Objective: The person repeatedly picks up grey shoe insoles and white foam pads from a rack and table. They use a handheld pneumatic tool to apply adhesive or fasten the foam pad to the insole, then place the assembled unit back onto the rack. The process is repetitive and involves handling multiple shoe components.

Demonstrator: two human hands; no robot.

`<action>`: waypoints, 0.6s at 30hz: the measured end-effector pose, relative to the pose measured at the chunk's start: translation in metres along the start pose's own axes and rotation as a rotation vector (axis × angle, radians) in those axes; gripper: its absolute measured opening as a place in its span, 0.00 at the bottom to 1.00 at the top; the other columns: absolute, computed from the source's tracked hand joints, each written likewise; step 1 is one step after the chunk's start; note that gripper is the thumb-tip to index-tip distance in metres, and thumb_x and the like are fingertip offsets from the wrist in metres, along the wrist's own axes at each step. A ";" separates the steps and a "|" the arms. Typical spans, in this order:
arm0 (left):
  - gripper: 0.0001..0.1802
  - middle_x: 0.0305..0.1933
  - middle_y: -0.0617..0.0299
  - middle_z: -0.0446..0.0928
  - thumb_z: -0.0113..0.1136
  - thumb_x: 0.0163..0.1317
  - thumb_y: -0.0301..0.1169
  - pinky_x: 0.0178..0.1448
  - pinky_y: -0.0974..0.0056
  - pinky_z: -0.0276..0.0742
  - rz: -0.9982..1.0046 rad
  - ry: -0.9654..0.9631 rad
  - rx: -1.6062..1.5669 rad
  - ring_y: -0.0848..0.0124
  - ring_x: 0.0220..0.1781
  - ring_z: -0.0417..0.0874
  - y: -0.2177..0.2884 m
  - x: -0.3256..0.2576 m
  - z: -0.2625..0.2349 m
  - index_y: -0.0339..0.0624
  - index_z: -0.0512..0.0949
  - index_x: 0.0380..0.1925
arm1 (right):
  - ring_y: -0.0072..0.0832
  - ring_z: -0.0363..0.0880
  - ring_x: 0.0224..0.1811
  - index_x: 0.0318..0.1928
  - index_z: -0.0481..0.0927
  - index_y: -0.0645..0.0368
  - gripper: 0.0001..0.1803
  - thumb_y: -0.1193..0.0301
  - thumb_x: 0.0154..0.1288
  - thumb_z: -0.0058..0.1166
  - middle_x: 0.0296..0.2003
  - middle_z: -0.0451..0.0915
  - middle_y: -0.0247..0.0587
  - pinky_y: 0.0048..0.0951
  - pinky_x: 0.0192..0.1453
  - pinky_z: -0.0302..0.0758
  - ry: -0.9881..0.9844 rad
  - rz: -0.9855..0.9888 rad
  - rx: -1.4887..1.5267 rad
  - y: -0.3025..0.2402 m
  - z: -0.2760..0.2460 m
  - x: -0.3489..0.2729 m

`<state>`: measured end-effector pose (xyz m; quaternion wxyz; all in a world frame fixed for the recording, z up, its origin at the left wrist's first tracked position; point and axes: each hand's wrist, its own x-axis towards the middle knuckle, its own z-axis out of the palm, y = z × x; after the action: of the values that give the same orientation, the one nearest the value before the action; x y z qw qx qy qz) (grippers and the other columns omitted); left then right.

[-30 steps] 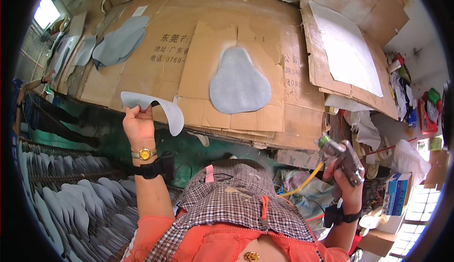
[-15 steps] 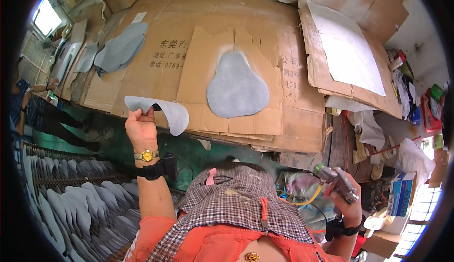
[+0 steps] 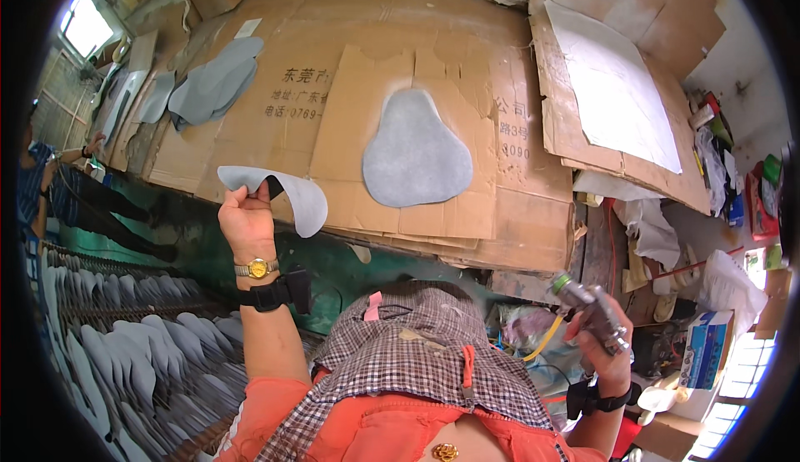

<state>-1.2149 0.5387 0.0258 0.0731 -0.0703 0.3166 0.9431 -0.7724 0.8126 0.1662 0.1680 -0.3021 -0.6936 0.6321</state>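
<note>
My left hand (image 3: 247, 227) pinches the edge of a grey, sole-shaped sheet piece (image 3: 307, 205) between thumb and fingers. The piece bends over and droops to the right, near the front edge of the cardboard-covered table. In my right hand (image 3: 610, 360) is a metal spray gun (image 3: 593, 315) with a green-ringed nozzle, held low to the right of my body and pointing up and left. A yellow hose (image 3: 544, 339) shows beside it. Another grey piece (image 3: 417, 152), broad at the near end, lies flat on a cardboard sheet (image 3: 340, 147) in the middle of the table.
Several overlapping grey pieces (image 3: 215, 81) lie at the table's far left. White paper (image 3: 615, 83) covers a raised cardboard panel at right. At lower left, a rack (image 3: 212, 437) holds rows of grey pieces. Another person (image 3: 83, 199) stands at far left. Clutter and a blue-white box (image 3: 706, 349) are at right.
My right hand has shifted slightly left with the spray gun. My left hand and the drooping piece have barely moved.
</note>
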 end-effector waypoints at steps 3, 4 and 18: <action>0.12 0.44 0.54 0.76 0.44 0.58 0.19 0.55 0.55 0.77 0.008 0.051 -0.007 0.59 0.45 0.78 -0.001 0.000 0.000 0.34 0.70 0.43 | 0.24 0.77 0.33 0.59 0.67 0.66 0.34 0.68 0.54 0.64 0.32 0.78 0.41 0.26 0.38 0.74 0.087 0.017 -0.032 -0.004 -0.016 0.004; 0.12 0.44 0.53 0.76 0.45 0.58 0.18 0.55 0.55 0.77 -0.002 0.052 -0.021 0.59 0.45 0.78 0.000 0.000 0.001 0.34 0.70 0.43 | 0.24 0.77 0.33 0.59 0.67 0.66 0.34 0.67 0.54 0.64 0.32 0.78 0.41 0.27 0.38 0.74 0.058 0.028 -0.045 -0.002 -0.024 0.002; 0.08 0.37 0.53 0.78 0.49 0.51 0.15 0.51 0.57 0.80 0.283 -0.153 -0.128 0.59 0.41 0.81 0.044 -0.036 0.067 0.34 0.74 0.31 | 0.23 0.74 0.33 0.33 0.76 0.62 0.07 0.70 0.60 0.52 0.28 0.76 0.33 0.26 0.40 0.71 -0.039 -0.177 -0.121 0.013 0.028 0.119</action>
<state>-1.1934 0.5415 0.1109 -0.0414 0.0423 0.2561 0.9648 -0.8771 0.8665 0.1319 0.1910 -0.2370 -0.7576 0.5775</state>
